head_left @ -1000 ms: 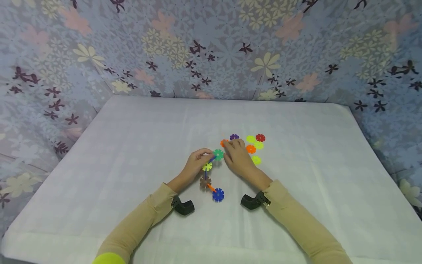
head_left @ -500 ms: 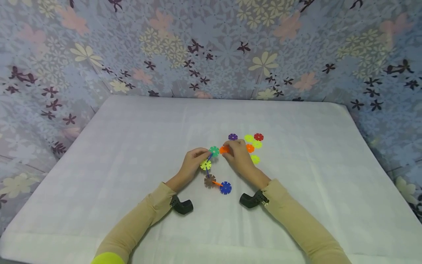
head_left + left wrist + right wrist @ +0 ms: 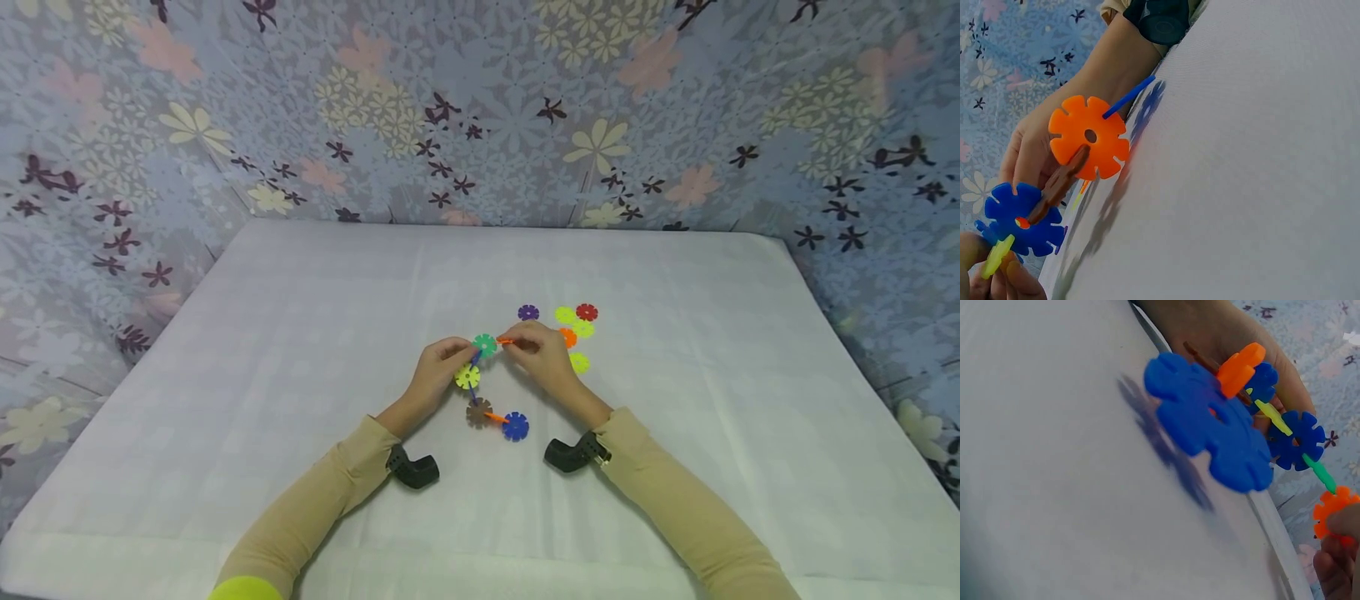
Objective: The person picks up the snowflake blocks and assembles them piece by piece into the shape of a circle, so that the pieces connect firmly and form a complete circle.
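Observation:
My left hand (image 3: 441, 365) pinches the upper end of a chain of interlocking notched plastic discs, beside its green disc (image 3: 484, 345). A yellow disc (image 3: 467, 377) hangs below, then a brown disc (image 3: 479, 412) and a blue disc (image 3: 515, 426) at the far end, with blue and orange discs edge-on between them. My right hand (image 3: 543, 354) pinches a loose orange disc (image 3: 1334, 512) between thumb and fingers. In the head view it is edge-on, close to the green disc. In the right wrist view the orange disc's edge is near the green disc (image 3: 1320, 473); whether they touch is unclear.
Beyond my right hand lie loose discs on the white-covered table (image 3: 712, 375): a purple disc (image 3: 528, 312), a red disc (image 3: 587, 312), an orange disc (image 3: 568, 337) partly hidden, and several yellow discs (image 3: 578, 362). A flower-patterned cloth (image 3: 480, 108) hangs behind the table.
My right hand has picked up the orange disc from near the purple one, brought it toward the green disc and turned it edge-on. The chain's blue end has swung right.

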{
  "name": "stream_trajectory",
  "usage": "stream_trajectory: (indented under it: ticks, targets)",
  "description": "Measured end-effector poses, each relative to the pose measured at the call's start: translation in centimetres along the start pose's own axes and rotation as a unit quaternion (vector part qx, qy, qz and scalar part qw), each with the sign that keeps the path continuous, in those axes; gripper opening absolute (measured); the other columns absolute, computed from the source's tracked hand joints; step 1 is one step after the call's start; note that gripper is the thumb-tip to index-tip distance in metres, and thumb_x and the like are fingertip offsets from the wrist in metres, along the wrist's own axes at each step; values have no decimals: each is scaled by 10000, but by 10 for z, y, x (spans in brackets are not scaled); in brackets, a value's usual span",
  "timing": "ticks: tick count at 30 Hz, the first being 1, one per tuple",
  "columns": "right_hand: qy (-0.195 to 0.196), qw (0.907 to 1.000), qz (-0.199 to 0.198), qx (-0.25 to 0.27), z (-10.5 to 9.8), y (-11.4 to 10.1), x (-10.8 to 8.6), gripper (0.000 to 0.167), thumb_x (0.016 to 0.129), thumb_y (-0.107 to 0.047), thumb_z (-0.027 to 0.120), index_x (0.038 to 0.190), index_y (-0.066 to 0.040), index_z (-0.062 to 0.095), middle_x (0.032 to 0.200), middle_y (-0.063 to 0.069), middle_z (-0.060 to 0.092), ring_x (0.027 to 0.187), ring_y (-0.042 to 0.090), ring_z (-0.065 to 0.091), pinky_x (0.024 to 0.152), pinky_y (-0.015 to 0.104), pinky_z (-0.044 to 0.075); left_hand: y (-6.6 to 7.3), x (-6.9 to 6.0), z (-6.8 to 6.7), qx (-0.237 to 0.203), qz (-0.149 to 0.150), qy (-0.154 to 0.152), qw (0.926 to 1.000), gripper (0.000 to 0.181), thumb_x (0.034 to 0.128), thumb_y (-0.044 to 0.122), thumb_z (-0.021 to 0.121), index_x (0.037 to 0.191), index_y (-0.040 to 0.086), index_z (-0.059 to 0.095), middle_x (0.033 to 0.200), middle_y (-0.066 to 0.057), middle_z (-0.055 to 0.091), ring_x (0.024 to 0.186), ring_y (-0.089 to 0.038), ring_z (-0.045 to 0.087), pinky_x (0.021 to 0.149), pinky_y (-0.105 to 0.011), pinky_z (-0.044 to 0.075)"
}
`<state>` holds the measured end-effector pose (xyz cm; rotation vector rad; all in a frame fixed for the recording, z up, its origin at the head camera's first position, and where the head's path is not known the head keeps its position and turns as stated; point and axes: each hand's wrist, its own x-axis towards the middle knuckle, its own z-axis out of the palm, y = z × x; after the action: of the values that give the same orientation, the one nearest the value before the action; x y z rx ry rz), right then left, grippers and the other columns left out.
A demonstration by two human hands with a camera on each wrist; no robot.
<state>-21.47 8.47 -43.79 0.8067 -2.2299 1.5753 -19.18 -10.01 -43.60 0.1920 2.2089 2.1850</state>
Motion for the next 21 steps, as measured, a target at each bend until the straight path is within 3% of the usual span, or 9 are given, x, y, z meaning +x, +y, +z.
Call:
stream_trajectory:
  ticks: [4, 10, 13, 17, 21]
  targets:
    - [-24, 9997, -113, 235, -2, -17, 1, 136, 768, 135, 612, 896, 99, 638, 864, 174, 623, 746, 284, 577, 686, 231, 463, 0, 0, 0, 8, -132, 20, 9999, 158, 856, 64, 591, 886, -90, 613, 721, -5, 587, 631, -94, 499, 592, -217, 403]
    - [-113, 9971, 438, 619, -4, -31, 1, 120, 796, 115, 593, 915, 127, 602, 881, 213, 616, 761, 331, 605, 689, 244, 477, 2, 1, 0, 0, -350, -19, 9994, 166, 860, 58, 584, 901, -100, 608, 729, 11, 589, 647, -89, 505, 609, -217, 404]
    - [-164, 9947, 566, 848, -5, -31, 2, 104, 794, 131, 584, 896, 138, 605, 865, 232, 612, 770, 358, 602, 681, 272, 488, 3, 1, -1, 17, -369, -90, 9993, 178, 865, 47, 572, 909, -123, 597, 727, 18, 584, 651, -88, 501, 615, -221, 401]
    - [-184, 9935, 700, 879, -6, -30, 2, 81, 792, 120, 593, 867, 131, 624, 835, 228, 619, 732, 355, 600, 658, 267, 489, 19, -7, 1, 113, -300, -147, 9994, 174, 871, 25, 550, 905, -143, 584, 727, 4, 589, 650, -95, 500, 616, -220, 401]
    - [-294, 9921, 805, 917, -7, -30, 2, 71, 792, 110, 599, 851, 125, 636, 825, 221, 625, 724, 338, 604, 652, 267, 489, 13, -5, -1, 180, -185, -216, 9994, 179, 873, 42, 558, 912, -128, 596, 736, -15, 600, 659, -106, 507, 623, -222, 405]
